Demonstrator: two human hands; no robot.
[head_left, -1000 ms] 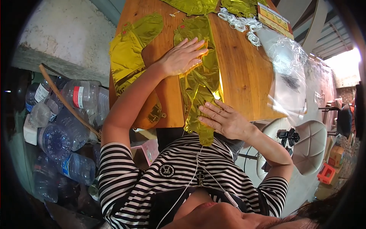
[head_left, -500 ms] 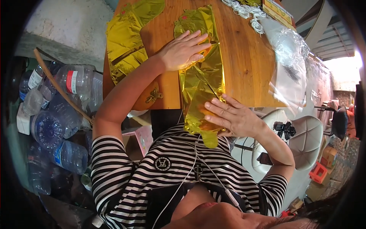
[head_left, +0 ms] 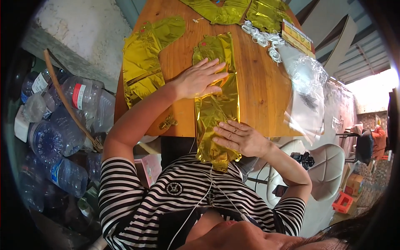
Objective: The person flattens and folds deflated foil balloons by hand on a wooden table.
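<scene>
A long, flat gold foil balloon (head_left: 218, 114) lies uninflated on the wooden table, its lower end hanging past the near edge toward my striped shirt. Across its upper half rests my left hand (head_left: 201, 78), palm down with fingers stretched. My right hand (head_left: 241, 139) lies flat over the lower right side of the foil, fingers extended. Neither hand grips it. To the left, a second gold foil balloon (head_left: 143, 62), bent in outline, is spread out flat. A small brass-coloured clasp (head_left: 168, 122) sits by the table's near edge, next to my left forearm.
More gold foil (head_left: 221, 12) lies at the table's far end. White string coils (head_left: 260, 36), a printed card (head_left: 298, 38) and clear plastic bags (head_left: 306, 85) occupy the right side. Empty plastic bottles (head_left: 68, 177) and a stick (head_left: 66, 93) crowd the left; a pale chair (head_left: 327, 166) stands right.
The view has tilted, bringing more of the far table in. My right hand has shifted left on the foil, whose lower half looks smoother. My left hand stays on its upper half.
</scene>
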